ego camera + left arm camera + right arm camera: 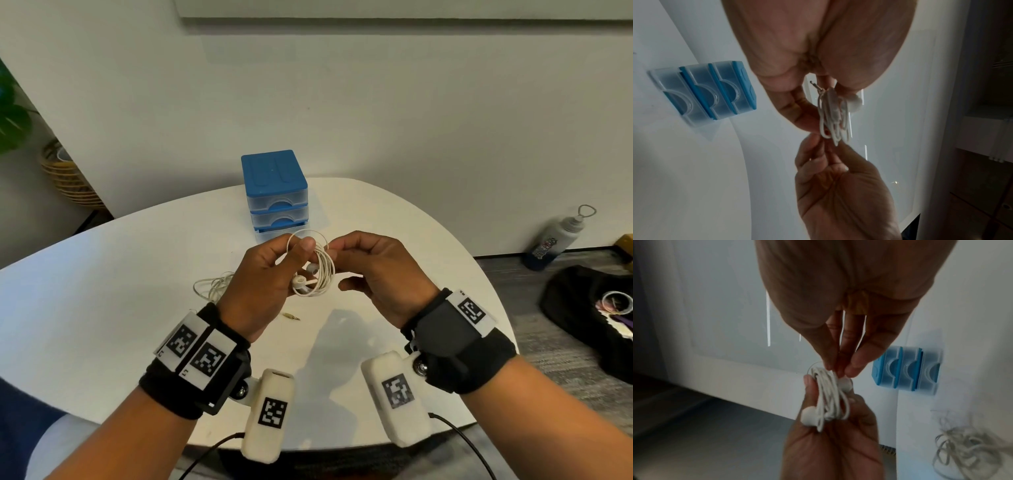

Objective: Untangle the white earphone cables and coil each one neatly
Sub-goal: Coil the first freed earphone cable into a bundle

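White earphone cable wound into a coil (317, 270) hangs above the round white table (102, 308), gripped between the left hand's (263, 284) thumb and curled fingers, while the right hand (380, 274) pinches a strand at the coil's top. A second, loose white earphone cable (212, 286) lies on the table just left of the left hand, its gold jack plug (291, 317) near the wrists. Behind stands a blue plastic three-drawer box (275, 192).

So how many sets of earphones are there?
2. One coil is held in the left hand, pinched by the right hand; a loose bundle lies on the table behind it.
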{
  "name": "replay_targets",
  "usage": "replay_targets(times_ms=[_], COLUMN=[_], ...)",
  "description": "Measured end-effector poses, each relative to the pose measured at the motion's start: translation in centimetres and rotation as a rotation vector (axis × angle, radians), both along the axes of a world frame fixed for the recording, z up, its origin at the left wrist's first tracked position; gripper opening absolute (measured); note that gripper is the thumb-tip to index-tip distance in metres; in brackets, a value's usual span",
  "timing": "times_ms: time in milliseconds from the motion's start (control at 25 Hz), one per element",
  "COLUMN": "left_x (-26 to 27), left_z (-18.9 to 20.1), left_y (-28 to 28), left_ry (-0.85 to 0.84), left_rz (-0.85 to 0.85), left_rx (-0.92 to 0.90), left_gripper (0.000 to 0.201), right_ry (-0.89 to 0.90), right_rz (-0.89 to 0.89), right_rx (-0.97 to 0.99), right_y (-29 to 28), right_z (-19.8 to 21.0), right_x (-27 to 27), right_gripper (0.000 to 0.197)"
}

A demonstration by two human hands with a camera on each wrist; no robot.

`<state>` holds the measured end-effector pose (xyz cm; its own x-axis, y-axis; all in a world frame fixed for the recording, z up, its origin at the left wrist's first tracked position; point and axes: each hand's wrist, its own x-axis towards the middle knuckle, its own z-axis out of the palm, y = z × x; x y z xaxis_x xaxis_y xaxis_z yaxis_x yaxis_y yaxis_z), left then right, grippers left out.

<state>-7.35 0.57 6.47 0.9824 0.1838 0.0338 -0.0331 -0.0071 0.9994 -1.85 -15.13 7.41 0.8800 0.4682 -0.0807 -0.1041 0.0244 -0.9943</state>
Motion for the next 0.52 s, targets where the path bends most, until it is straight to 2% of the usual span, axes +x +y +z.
replay_targets(times_ms=[200, 320, 440, 520], left_x=[-0.18, -0.29, -0.16, -0.11], left_z=[0.4, 0.5, 0.38, 0.32], left_y=[-0.64, -0.45, -0.07, -0.02], left_ry=[-0.022, -0.035, -0.035, -0.049], left_rz=[-0.033, -0.041, -0.032, -0.032], left_rx=[0.036, 0.098, 0.279, 0.442], left_gripper=[0.028, 0.032, 0.045, 0.049], right_ry=[0.132, 0.228, 0.346, 0.417], right_rz=[0.013, 0.13, 0.205, 0.219], right_rx=[0.114, 0.174, 0.349, 0.45], right_y=[0.04, 0.1, 0.24, 0.26], right_z=[-0.08, -0.52, -0.61, -0.1], right_x=[0.08, -0.14, -0.26, -0.34], right_gripper=[0.013, 0.015, 0.012, 0.021])
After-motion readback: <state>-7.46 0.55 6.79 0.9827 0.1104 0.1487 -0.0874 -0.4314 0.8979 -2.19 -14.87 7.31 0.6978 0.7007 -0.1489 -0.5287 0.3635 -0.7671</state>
